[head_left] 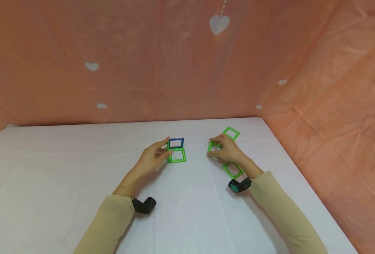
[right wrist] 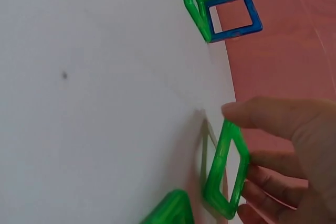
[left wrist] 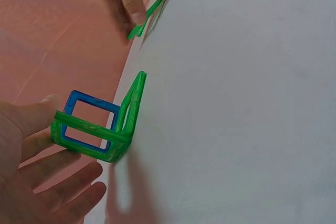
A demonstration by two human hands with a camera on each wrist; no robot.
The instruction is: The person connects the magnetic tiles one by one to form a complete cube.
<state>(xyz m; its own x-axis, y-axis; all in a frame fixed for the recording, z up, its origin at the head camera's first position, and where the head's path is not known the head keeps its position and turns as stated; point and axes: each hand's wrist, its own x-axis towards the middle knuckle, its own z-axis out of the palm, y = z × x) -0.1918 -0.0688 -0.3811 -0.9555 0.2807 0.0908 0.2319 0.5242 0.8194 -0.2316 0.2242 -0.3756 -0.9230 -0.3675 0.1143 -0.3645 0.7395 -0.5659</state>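
Blue square frame (left wrist: 94,100) stands on the white table (head_left: 190,215), meeting an upright green frame (left wrist: 89,125) and a flat one (head_left: 178,161). Left hand (head_left: 148,159): thumb and index pinch the upright green; other fingers spread. Right hand (head_left: 228,150): thumb and fingers moderately apart, gripping a tilted green square (right wrist: 220,157) by its edges. Nearby on table: far green square (head_left: 237,136), near green square (head_left: 228,173).

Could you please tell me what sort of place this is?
Probably an indoor play or filming corner: a white-covered table, an orange-pink cloth with pale hearts behind it, and hand-held green frames.
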